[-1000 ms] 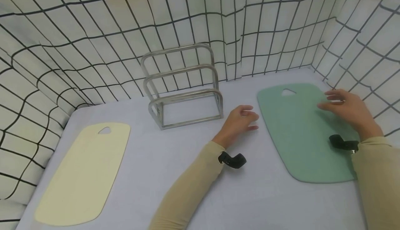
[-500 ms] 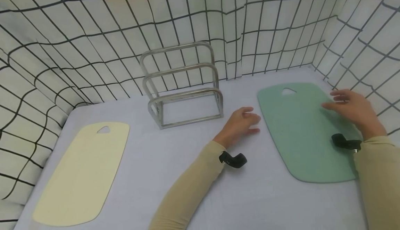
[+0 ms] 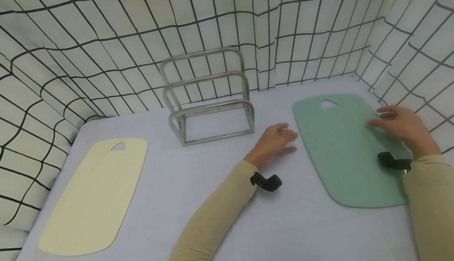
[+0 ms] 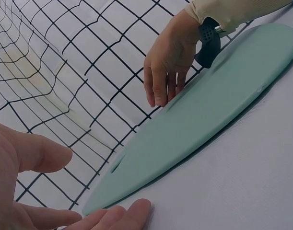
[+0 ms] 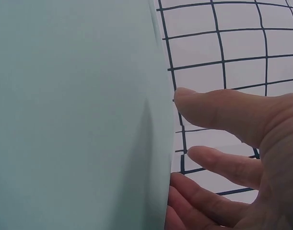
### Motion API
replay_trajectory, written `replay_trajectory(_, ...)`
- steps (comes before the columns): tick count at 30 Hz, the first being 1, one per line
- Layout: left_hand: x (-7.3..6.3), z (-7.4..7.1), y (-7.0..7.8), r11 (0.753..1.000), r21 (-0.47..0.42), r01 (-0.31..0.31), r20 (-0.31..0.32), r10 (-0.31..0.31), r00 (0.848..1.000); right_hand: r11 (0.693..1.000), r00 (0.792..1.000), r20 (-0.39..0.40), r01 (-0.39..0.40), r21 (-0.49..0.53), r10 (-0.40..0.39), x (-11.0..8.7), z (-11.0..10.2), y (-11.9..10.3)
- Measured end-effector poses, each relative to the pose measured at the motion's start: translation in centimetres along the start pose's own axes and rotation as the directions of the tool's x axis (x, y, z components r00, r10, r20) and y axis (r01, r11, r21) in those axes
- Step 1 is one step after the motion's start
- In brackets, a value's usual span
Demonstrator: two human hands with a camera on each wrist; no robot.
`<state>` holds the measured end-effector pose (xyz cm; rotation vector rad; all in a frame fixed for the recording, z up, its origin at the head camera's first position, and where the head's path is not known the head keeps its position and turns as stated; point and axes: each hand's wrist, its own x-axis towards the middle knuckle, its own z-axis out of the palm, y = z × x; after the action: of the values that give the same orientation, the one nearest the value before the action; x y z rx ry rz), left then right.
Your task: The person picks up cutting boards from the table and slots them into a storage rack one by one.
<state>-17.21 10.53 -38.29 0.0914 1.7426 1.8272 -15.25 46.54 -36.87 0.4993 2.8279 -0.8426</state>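
Note:
A green cutting board (image 3: 347, 146) with a small handle hole lies flat on the right of the white surface. Beside its left edge is my left hand (image 3: 271, 144), thumb and fingers apart, holding nothing; in the left wrist view its fingertips (image 4: 136, 211) come close to the board's near end, and whether they touch I cannot tell. My right hand (image 3: 406, 129) is at the right edge. The right wrist view puts its lower fingers (image 5: 194, 196) against or just behind that edge, while the thumb (image 5: 208, 108) stays raised without pinching the board.
A metal rack (image 3: 213, 105) with upright loops stands at the back middle. On the left lies a cream cutting board (image 3: 95, 198). Cloth walls with a black grid (image 3: 124, 56) rise along the back and both sides.
Both hands have shifted slightly to the right and toward the front, the left one nearing the green cutting board's left edge, the right one its right edge. Both cutting boards and the rack stay put.

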Motion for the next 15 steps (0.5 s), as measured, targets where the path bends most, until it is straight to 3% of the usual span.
replay_trajectory(15, 0.1, 0.47, -0.08, 0.999, 0.04, 0.02, -0.026, -0.019, 0.999, 1.0, 1.0, 0.014, 0.012, 0.008, -0.012, 0.24, 0.01, 0.67)
